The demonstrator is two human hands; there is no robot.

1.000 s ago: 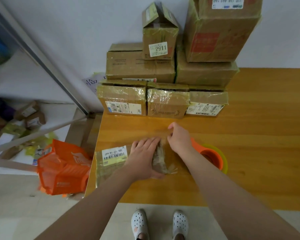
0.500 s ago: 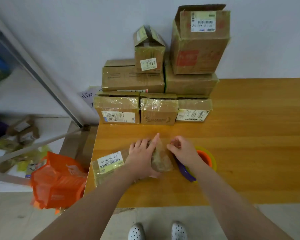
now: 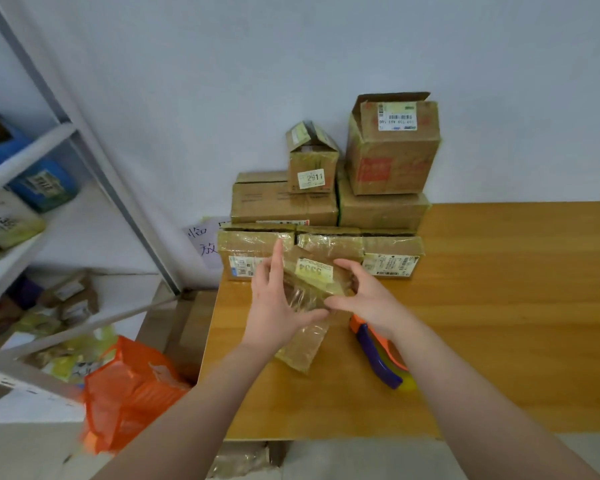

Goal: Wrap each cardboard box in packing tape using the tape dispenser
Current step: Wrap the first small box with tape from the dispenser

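The long flat brown cardboard box [image 3: 307,344], covered with shiny clear tape, is held between both hands above the front-left part of the orange-brown wooden table [image 3: 499,306]. Its long axis runs from the person toward the wall. The far end is raised toward the stacked boxes and the near end points down to the table edge; I cannot tell if this end touches the wood. On the raised end is a yellow label [image 3: 314,270] with digits that look like "5534", upside down to the camera.

The left hand [image 3: 278,306] has straight fingers laid along the left side of the box, with the thumb spread under it. The right hand [image 3: 364,296] grasps the raised end, fingers and thumb curled round it.

The orange and purple tape dispenser [image 3: 378,355] lies on the table just beside the right forearm, partly hidden by it.

At the wall stands a pile of brown cardboard boxes [image 3: 284,206]. One small box has a white label "2911" [image 3: 311,179]. A white paper with handwritten Chinese characters [image 3: 201,242] is left of the pile.
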